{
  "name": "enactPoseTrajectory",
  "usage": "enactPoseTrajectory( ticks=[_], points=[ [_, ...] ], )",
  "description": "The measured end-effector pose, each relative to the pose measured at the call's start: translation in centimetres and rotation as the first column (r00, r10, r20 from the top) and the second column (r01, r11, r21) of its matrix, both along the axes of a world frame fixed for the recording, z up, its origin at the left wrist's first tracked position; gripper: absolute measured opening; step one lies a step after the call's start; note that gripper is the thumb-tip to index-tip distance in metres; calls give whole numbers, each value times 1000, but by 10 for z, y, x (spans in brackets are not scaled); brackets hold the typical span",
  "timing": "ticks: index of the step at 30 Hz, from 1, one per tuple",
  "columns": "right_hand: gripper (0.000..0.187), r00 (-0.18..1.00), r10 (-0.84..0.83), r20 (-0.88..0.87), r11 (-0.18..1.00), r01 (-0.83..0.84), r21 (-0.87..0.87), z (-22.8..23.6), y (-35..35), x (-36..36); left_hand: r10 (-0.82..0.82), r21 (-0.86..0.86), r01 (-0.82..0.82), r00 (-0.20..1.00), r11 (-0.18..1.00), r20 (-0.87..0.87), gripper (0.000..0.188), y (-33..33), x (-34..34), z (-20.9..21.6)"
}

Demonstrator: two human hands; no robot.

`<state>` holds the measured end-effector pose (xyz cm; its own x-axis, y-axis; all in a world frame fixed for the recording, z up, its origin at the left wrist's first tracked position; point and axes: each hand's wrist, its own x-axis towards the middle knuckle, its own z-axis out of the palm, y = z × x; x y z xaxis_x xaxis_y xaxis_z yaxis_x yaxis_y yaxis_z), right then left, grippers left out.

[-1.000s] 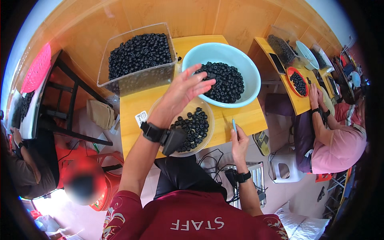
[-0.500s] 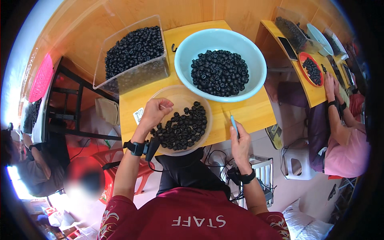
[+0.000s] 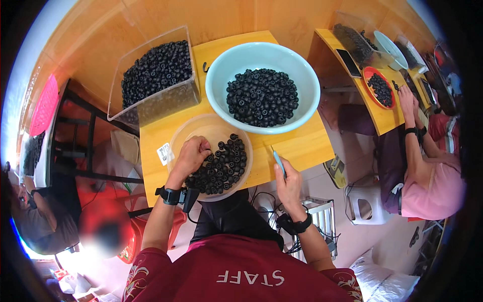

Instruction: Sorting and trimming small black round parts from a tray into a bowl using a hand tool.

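Parts [image 3: 224,168], small, black and rounded, right at the fingertips of my left hand [image 3: 190,157], heaped across the clear round tub [image 3: 204,127] and spreading to the right of that grip! Thumb and fingers are drawn together at the pile's edge, but whether a piece sits pinched between them I cannot tell; the hand itself hides it. Over on the other side, my right hand [image 3: 288,186] pinches a slim blue tool [image 3: 279,165], thin tip pointing forward, a little to the right of the tub. Now, how would these handle? Light, I'd judge, easy work for two fingertips, fairly firm, perhaps rubbery, hardly fragile, though that rounded side could roll or slip; best hold is across the sides, thumb against forefinger, hole left clear. And the look of them: dark all over, dull with small glints, squat like beads, many showing a ring-shaped end with a hole in the middle. More of the same kind lie beyond the left grip in the transparent box [image 3: 173,103], and ahead, between both hands, in the pale blue basin [image 3: 261,56], both on the yellow table [image 3: 307,143].
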<state>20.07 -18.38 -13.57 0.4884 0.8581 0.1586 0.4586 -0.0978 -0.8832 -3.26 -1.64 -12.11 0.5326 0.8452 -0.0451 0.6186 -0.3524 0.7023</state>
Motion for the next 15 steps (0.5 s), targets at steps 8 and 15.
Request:
enactPoseTrajectory(
  ticks=[8, 15],
  points=[
    [23, 998, -20, 62, 999, 18, 39, -9, 2, -4, 181, -277, -95, 935, 956, 304, 14, -14, -12, 27],
    [25, 996, -49, 79, 999, 50, -9, -16, 3, -3, 440, -617, 180, 552, 766, 708, 22, -58, -41, 53]
  ],
)
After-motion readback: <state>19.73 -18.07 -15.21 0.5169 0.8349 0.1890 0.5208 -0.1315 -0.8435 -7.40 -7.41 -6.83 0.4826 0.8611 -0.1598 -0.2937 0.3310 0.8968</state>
